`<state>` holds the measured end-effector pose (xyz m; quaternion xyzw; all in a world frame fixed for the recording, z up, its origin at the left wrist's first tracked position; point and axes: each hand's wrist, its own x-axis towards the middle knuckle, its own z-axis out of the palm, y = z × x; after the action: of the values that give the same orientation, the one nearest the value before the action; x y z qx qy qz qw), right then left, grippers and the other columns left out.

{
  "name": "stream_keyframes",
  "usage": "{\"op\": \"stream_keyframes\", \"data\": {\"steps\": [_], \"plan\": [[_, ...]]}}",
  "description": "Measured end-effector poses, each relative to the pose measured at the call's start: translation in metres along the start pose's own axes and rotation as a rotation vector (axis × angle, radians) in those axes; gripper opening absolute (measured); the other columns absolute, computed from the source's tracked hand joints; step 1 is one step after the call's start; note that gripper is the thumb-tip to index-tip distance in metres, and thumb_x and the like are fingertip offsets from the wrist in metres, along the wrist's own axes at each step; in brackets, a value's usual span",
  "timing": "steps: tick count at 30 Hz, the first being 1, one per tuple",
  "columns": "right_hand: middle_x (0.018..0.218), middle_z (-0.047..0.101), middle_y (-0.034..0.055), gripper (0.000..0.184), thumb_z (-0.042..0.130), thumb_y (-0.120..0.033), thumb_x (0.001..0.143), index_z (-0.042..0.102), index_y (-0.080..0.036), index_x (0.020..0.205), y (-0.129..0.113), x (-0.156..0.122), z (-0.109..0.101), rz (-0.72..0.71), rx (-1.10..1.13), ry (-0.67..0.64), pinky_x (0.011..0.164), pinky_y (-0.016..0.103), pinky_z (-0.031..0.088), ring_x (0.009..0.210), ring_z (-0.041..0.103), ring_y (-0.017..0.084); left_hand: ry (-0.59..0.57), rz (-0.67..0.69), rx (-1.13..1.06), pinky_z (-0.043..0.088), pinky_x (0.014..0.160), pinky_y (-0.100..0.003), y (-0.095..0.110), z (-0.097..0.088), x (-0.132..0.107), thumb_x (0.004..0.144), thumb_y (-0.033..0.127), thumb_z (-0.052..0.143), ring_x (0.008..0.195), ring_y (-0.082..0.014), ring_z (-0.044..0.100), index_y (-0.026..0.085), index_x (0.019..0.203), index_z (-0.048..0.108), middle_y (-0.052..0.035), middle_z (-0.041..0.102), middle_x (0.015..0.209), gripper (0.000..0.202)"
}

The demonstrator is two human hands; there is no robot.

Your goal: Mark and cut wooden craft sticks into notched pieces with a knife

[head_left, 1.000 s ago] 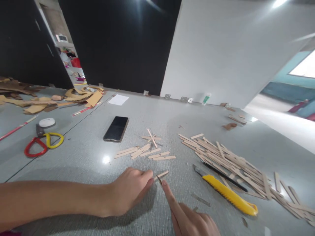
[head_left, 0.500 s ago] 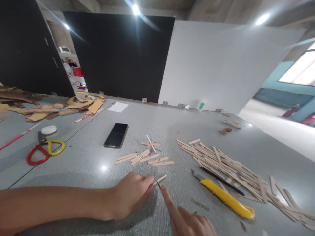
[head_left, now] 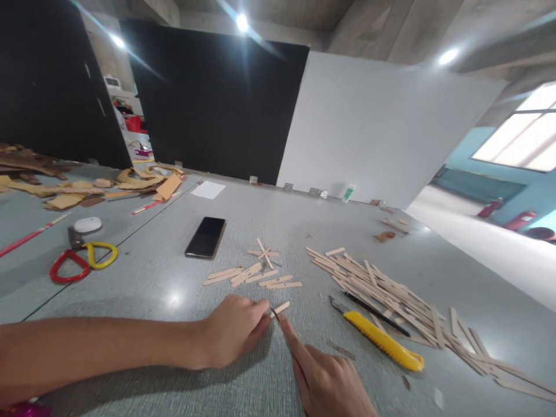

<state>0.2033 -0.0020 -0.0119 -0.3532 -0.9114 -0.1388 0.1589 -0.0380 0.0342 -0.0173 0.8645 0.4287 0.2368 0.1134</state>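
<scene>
My left hand (head_left: 238,330) pinches a wooden craft stick (head_left: 283,307) low over the table, and the stick's free end points right. My right hand (head_left: 324,370) is closed round a thin dark blade (head_left: 274,314), its index finger stretched along the back. The blade lies across the stick beside my left fingertips; its handle is hidden in my palm. Just beyond my hands are several short cut sticks (head_left: 223,275) and a small star of crossed sticks (head_left: 263,253). To the right lies a yellow utility knife (head_left: 382,340).
A heap of craft sticks (head_left: 391,295) with a black pen-like tool (head_left: 377,314) spreads at right. A phone (head_left: 205,237), scissors (head_left: 82,259), a white mouse (head_left: 87,225) and cardboard scraps (head_left: 69,194) lie left. Black (head_left: 217,104) and white (head_left: 360,127) panels stand behind.
The view has shifted slightly, so the things on the right appear farther left. Both hands keep their hold on the craft stick and the blade.
</scene>
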Motion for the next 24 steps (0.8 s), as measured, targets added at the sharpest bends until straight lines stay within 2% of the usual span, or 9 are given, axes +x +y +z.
{"op": "stream_keyframes", "data": {"steps": [6,13,18,24], "plan": [[0.059,0.068,-0.0079,0.084,0.037,-0.003,0.093,0.002,-0.012,0.169,0.0,0.001,0.0,-0.001,-0.021,0.024,0.039,0.026,0.046,0.038,0.067,0.018,0.021,-0.022,-0.018,0.022,0.05,-0.03,0.007,-0.005,0.0,0.108,0.025,0.038,0.047,-0.0156,0.051,0.02,0.082,0.051,0.0034,0.053,0.059,0.029],[0.058,0.067,-0.0082,0.088,0.039,-0.003,0.091,0.0,-0.01,0.169,0.001,0.001,0.004,0.007,-0.027,0.045,0.038,0.025,0.045,0.037,0.066,0.018,0.051,-0.05,-0.103,0.038,0.058,-0.028,0.008,-0.006,0.001,0.11,0.025,0.04,0.06,-0.0163,0.062,0.019,0.086,0.058,0.0003,0.066,0.072,0.03],[0.057,0.067,-0.0082,0.085,0.042,-0.005,0.091,0.008,-0.011,0.169,0.003,-0.001,0.008,0.013,-0.027,0.061,0.038,0.026,0.044,0.036,0.065,0.019,0.053,-0.064,-0.122,0.043,0.063,-0.029,0.011,-0.009,0.002,0.11,0.025,0.042,0.068,-0.0184,0.068,0.018,0.086,0.061,-0.0016,0.07,0.078,0.032],[0.059,0.068,-0.0082,0.079,0.045,-0.006,0.09,0.022,-0.012,0.166,0.007,-0.003,0.012,0.014,-0.005,0.045,0.038,0.025,0.043,0.037,0.065,0.018,0.064,-0.062,-0.116,0.043,0.063,-0.029,0.009,-0.004,0.002,0.107,0.023,0.044,0.068,-0.0185,0.065,0.019,0.087,0.063,-0.002,0.07,0.078,0.028]]}}
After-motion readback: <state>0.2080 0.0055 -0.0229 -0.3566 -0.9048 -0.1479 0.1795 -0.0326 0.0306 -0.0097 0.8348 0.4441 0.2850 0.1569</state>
